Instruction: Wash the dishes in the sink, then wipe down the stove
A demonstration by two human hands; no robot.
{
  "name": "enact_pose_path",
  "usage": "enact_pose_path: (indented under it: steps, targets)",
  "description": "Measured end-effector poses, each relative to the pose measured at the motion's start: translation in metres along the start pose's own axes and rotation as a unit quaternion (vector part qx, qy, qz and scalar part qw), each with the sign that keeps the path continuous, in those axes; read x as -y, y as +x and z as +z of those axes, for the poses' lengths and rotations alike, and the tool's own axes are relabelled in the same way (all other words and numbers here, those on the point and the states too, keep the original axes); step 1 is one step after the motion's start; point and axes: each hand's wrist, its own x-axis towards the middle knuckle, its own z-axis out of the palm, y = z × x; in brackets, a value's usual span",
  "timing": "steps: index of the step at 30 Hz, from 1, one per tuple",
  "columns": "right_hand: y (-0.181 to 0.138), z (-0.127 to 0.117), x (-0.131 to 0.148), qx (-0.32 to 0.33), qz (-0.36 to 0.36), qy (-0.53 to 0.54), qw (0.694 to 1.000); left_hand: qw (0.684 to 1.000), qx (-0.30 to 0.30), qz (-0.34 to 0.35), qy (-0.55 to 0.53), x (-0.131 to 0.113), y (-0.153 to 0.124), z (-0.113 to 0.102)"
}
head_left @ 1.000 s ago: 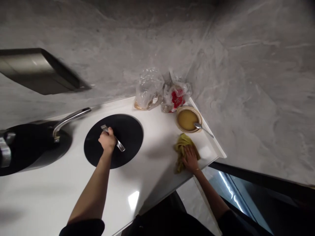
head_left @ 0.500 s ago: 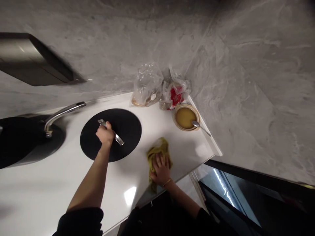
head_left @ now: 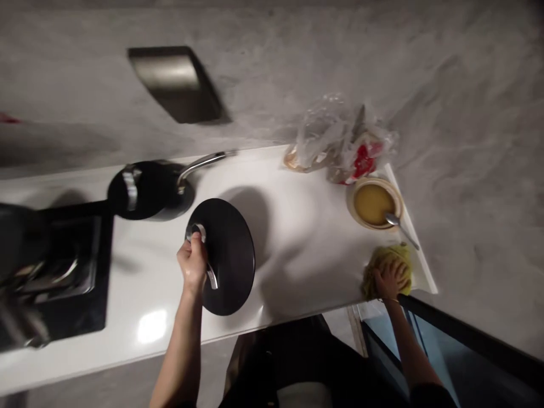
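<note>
Head view: one white surface (head_left: 297, 238) under a grey marbled wall.
Change, left hand: the left hand (head_left: 193, 263) keeps its closed grip on the metal handle of the black lid (head_left: 229, 255); the lid, flat on the surface half a second ago, is now tilted up on edge.
Change, right hand: the right hand (head_left: 389, 280) with the yellow cloth (head_left: 389, 260) has gone from mid-surface out to the corner at 4 o'clock, fingers curled down over the cloth, pressing it onto the surface.
Change, view: the camera has swung, so a black hob (head_left: 55, 272) now shows at 9 o'clock.
Lid: one, just at 4 o'clock of the pan.
Pan: one black pan (head_left: 148, 190) with a long metal handle, at 10 o'clock of the lid.
Bowl: one bowl (head_left: 374, 203) of yellowish liquid with one spoon (head_left: 399, 226) in it, near 12 o'clock of the cloth.
Bags: two plastic bags (head_left: 340, 144) against the wall at 1 o'clock.
</note>
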Motion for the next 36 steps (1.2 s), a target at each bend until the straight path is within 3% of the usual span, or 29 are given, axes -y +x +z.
enact_pose_path:
  steps: [4,8,10,13,16,17,19,21,23,25,27,29,31,34,36]
  targets:
    - [-0.069,0.017,0.074,0.020,-0.155,-0.053,0.986,0.994,-0.041,-0.005,-0.105,0.006,-0.019,-0.053]
    - [-0.155,0.037,0.183,0.039,-0.335,-0.034,0.941,0.984,-0.101,0.006,-0.148,0.010,-0.031,-0.106]
    - [-0.201,0.047,0.247,0.061,-0.419,0.011,0.906,0.981,-0.122,0.011,-0.151,0.016,-0.034,-0.135]
    - [-0.273,0.063,0.339,0.098,-0.558,0.070,0.821,0.979,-0.136,0.005,-0.149,0.030,-0.038,-0.177]
    - [-0.313,0.074,0.394,0.102,-0.637,0.088,0.759,0.977,-0.121,-0.033,-0.175,0.048,-0.041,-0.210]
    - [-0.311,0.074,0.400,0.095,-0.637,0.085,0.761,0.975,-0.111,-0.050,-0.186,0.054,-0.041,-0.218]
    - [-0.281,0.068,0.394,0.071,-0.584,0.066,0.806,0.973,-0.083,-0.075,-0.201,0.064,-0.041,-0.230]
    - [-0.223,0.052,0.371,0.026,-0.440,0.042,0.896,0.975,-0.068,-0.086,-0.195,0.072,-0.041,-0.238]
    - [-0.156,0.028,0.350,-0.025,-0.263,0.034,0.964,0.981,-0.064,-0.089,-0.159,0.079,-0.042,-0.244]
    - [-0.098,0.003,0.345,-0.020,-0.169,0.049,0.984,0.989,-0.061,-0.083,-0.103,0.085,-0.043,-0.249]
    - [-0.062,-0.015,0.366,0.001,-0.127,0.062,0.990,0.995,-0.045,-0.071,-0.048,0.090,-0.043,-0.253]
    - [-0.052,-0.024,0.410,0.012,-0.148,0.069,0.987,0.998,-0.031,-0.061,-0.003,0.096,-0.042,-0.254]
    - [-0.067,-0.023,0.469,0.012,-0.221,0.069,0.973,0.998,-0.022,-0.056,0.030,0.101,-0.038,-0.253]
    - [-0.125,-0.006,0.548,0.036,-0.368,0.043,0.928,0.996,-0.013,-0.054,0.070,0.106,-0.029,-0.246]
    - [-0.182,0.015,0.570,0.032,-0.481,0.035,0.876,0.994,-0.005,-0.057,0.094,0.107,-0.025,-0.242]
